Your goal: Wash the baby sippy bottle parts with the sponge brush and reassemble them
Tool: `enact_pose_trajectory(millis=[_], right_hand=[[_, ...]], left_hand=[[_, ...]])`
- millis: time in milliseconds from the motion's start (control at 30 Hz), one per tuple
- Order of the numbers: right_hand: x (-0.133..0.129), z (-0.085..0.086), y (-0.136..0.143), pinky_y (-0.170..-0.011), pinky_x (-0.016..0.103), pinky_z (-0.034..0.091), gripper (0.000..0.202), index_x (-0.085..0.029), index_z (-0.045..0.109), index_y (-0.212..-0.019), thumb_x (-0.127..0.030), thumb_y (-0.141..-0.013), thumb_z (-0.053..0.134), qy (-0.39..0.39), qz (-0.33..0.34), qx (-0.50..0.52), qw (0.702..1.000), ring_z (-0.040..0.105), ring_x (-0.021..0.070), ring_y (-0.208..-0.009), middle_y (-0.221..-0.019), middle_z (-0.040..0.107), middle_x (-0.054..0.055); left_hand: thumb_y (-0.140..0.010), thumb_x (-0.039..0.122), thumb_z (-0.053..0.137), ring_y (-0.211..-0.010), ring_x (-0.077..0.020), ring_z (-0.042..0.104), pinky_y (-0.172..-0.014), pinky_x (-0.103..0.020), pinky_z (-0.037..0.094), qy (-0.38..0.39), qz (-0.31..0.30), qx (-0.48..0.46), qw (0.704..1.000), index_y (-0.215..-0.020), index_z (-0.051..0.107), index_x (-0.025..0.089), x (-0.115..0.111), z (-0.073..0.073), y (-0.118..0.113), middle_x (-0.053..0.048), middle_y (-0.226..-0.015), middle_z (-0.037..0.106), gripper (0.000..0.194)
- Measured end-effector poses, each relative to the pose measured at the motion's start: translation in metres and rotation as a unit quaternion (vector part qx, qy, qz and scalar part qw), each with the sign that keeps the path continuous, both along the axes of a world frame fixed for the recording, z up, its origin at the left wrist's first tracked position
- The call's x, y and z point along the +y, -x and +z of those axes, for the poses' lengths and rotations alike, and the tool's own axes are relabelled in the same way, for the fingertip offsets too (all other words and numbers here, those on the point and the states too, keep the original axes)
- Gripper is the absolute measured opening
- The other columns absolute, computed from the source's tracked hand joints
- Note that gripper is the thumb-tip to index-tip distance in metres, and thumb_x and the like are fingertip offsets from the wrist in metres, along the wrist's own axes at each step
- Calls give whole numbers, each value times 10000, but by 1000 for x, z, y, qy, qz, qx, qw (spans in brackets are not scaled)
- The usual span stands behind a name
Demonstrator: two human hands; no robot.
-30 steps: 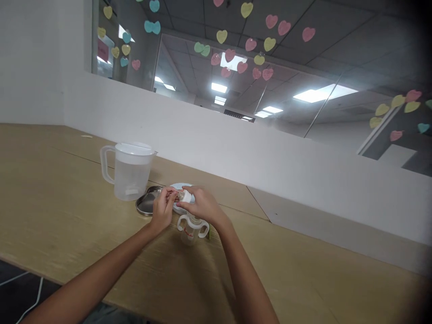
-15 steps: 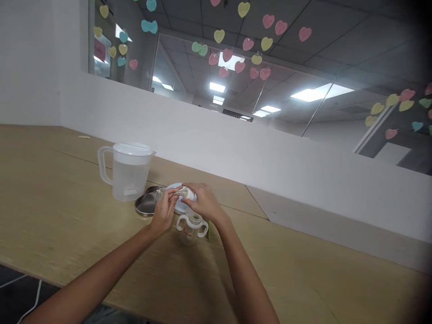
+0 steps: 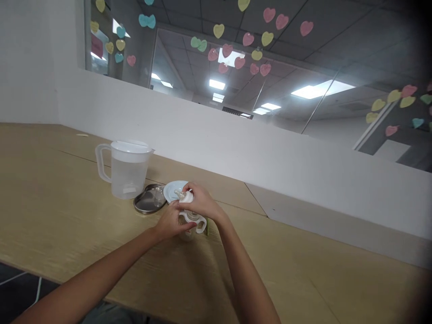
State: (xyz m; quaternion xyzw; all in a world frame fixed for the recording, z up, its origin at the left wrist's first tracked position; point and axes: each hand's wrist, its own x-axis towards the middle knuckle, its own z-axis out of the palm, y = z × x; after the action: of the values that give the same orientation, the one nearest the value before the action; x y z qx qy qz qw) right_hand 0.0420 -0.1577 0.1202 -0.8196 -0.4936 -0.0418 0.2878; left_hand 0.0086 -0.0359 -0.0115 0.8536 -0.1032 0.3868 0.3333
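Observation:
A clear baby bottle (image 3: 189,231) with white side handles stands upright on the table. Above its open neck, my right hand (image 3: 201,201) grips a bottle teat (image 3: 181,195) set in a white collar, tilted to the left. My left hand (image 3: 171,221) is at the bottle's left side, with its thumb stretched across the front and apart from the fingers. The left fingertips come close to the right thumb; whether they touch the bottle is hidden. Behind the hands lies a pale blue plate (image 3: 170,191), partly covered by them.
Left of the plate sits a metal kidney dish (image 3: 143,204), with something clear in it. A translucent lidded pitcher (image 3: 130,175) stands farther left. A green item (image 3: 207,226) shows beside the bottle. A white wall (image 3: 202,130) borders the wooden table (image 3: 84,202).
My left hand has left the teat and come down beside the bottle, its thumb spreading. My right hand has tipped the teat upward and brought it slightly left.

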Motion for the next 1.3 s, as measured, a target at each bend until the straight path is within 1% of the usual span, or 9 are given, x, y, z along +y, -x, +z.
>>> enact_pose_trajectory(millis=[133,300,467,633,767,900,1067,1200,1300], right_hand=[[-5,1,-6,-667,238,363,298,-188,589,-855,-320,-624,724,56,8,18,998,509,141,-777,-835,582,-6],[-22,10,-14,-652,237,378,349,-180,564,-936,-277,-633,709,114,4,58,992,522,145,-783,-880,579,7],[-30,13,-15,-630,238,384,358,-175,576,-941,-293,-630,707,177,-34,60,982,521,151,-768,-891,577,19],[-28,16,-11,-676,237,392,339,-153,611,-992,-273,-680,666,174,-6,45,984,523,150,-811,-937,581,38],[-27,16,-11,-630,200,370,240,-161,626,-938,-155,-699,610,136,9,27,990,509,108,-721,-805,576,-4],[-18,11,-8,-543,205,339,196,-144,629,-793,-312,-696,658,153,-85,-6,985,522,119,-638,-714,602,13],[-1,5,2,-580,265,366,492,-101,667,-817,-557,-821,483,223,-220,-142,939,607,224,-732,-771,661,155],[-1,8,9,-607,283,377,606,-99,675,-868,-611,-862,350,248,-219,-150,932,622,249,-774,-819,668,178],[-12,15,11,-609,271,366,555,-119,671,-869,-579,-867,361,234,-206,-119,943,614,222,-756,-808,669,146]], left_hand=[[-663,568,640,-879,-278,573,-782,-422,468,-6,18,16,1000,-991,596,144,3,4,1,-99,-901,602,537],[-679,527,655,-1037,-281,527,-892,-425,417,-6,-18,25,1000,-1301,382,154,4,9,4,-108,-1069,605,775],[-707,499,642,-1079,-272,505,-941,-423,372,-12,-37,43,998,-1311,365,170,4,10,5,-88,-1047,626,742],[-704,501,640,-1055,-264,521,-905,-401,404,-16,-34,51,998,-1245,429,189,4,12,6,-87,-1104,601,659],[-698,495,647,-1035,-261,527,-896,-400,408,-17,-32,51,998,-1245,416,179,4,12,7,-89,-1100,600,672],[-700,501,641,-1062,-260,511,-899,-395,404,-16,-28,45,998,-1164,444,184,3,11,7,-92,-1132,576,596],[-702,530,630,-951,-241,538,-823,-375,432,-4,-23,53,998,-1009,492,172,4,10,5,-75,-990,596,492],[-728,533,603,-969,-243,527,-855,-387,415,-4,-29,47,998,-992,533,175,4,11,4,-80,-1006,601,451],[-739,527,593,-976,-245,526,-866,-387,407,-9,-34,42,999,-1011,561,180,3,12,5,-80,-1018,610,442]])
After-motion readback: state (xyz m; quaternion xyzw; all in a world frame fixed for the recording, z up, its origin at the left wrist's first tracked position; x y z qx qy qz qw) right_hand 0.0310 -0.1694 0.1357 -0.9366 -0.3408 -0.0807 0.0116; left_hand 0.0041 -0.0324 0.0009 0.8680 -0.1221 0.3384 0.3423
